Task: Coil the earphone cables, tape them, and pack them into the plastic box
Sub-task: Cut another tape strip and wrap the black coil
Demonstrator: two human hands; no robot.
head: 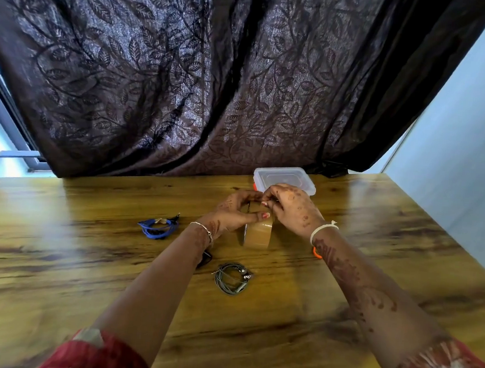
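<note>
A: Hands?
B: Our left hand (233, 212) grips the tape roll (257, 234) by its side. The right hand (288, 207) pinches at its top, probably the tape end. The grey earphones (232, 279) lie coiled near the roll, on our side.
A: Light, springy cable, so we'd pinch across the whole bundle.

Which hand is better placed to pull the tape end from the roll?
Right, probably. The right hand has its fingers pinching at the top of the tape roll, where the free end seems to be. The left hand grips the roll, holding it upright on the table.
</note>
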